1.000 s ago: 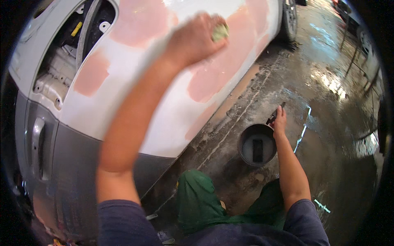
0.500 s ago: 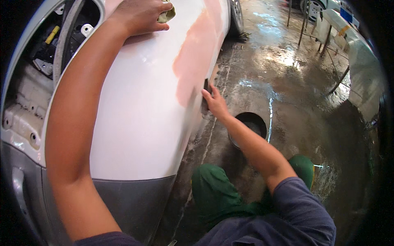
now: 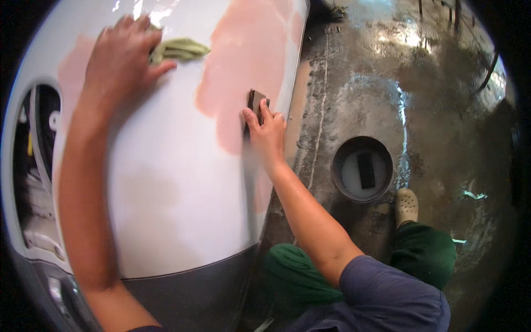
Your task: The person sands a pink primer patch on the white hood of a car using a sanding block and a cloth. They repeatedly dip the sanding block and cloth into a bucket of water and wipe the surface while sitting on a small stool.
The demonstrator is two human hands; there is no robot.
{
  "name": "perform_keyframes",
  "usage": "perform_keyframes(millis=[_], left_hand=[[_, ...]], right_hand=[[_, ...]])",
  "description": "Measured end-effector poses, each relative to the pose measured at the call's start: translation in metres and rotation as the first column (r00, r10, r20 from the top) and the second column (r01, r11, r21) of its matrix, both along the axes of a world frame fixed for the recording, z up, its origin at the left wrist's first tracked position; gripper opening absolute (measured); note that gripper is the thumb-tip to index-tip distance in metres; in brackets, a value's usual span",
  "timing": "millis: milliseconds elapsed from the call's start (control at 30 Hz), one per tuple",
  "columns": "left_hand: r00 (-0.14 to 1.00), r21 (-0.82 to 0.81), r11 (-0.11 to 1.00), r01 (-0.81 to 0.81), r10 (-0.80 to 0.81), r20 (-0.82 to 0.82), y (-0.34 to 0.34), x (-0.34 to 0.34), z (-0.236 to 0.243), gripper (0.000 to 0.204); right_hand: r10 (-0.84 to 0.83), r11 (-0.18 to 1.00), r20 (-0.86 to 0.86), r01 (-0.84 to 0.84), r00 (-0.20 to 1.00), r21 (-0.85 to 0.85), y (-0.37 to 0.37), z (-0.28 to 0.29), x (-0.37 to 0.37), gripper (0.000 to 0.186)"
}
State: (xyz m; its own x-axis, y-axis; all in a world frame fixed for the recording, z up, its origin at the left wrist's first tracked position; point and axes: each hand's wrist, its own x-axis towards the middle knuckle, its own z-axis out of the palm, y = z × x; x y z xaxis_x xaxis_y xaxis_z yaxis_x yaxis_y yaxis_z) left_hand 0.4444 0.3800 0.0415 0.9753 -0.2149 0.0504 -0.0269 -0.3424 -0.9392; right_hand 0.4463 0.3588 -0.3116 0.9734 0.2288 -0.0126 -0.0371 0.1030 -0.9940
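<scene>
A white car panel (image 3: 166,210) with pink filler patches (image 3: 238,50) fills the left of the view. Against its upper left part, my left hand (image 3: 121,61) grips a crumpled pale green cloth (image 3: 185,48). Lower and to the right, my right hand (image 3: 265,133) holds a dark flat sanding block (image 3: 254,98) against the panel at the lower part of a pink patch, near the panel's right edge. My fingers partly cover the block.
On the wet concrete floor (image 3: 354,88) at right sits a round bucket (image 3: 390,166) of cloudy water with a dark block (image 3: 366,170) in it. An open recess (image 3: 36,133) is at the car's left. My sandalled foot (image 3: 406,205) is below the bucket. Metal legs stand at upper right.
My right hand has risen from beside the bucket to the panel with the dark block. My left hand with the cloth has moved leftward over the panel. The view has shifted.
</scene>
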Motion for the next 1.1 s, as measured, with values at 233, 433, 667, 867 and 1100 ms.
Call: perform_keyframes(millis=[233, 433, 667, 867, 1100], left_hand=[[0.981, -0.077, 0.981, -0.178, 0.17, -0.095, -0.012, -0.013, -0.057, 0.033], [0.988, -0.039, 0.998, 0.044, -0.05, -0.145, -0.017, -0.033, -0.026, 0.043], [0.967, -0.056, 0.997, 0.051, -0.064, -0.247, -0.02, -0.024, -0.049, 0.014], [0.993, -0.034, 0.999, 0.022, -0.025, -0.112, -0.007, -0.022, -0.065, 0.019], [0.983, -0.052, 0.993, 0.103, -0.11, -0.145, -0.017, -0.022, -0.07, 0.027]], right_hand=[[-0.101, 0.972, -0.155, 0.13, 0.983, 0.194, 0.02, 0.002, -0.011, 0.065], [-0.309, 0.91, -0.068, 0.316, 0.948, 0.268, 0.031, -0.016, -0.01, 0.059], [-0.023, 0.799, -0.126, 0.094, 0.992, 0.595, 0.018, -0.003, 0.0, 0.056], [-0.082, 0.937, 0.131, 0.031, 0.988, 0.349, 0.011, -0.01, -0.053, 0.053], [-0.051, 0.906, 0.036, 0.031, 0.998, 0.423, 0.028, -0.021, 0.017, 0.055]])
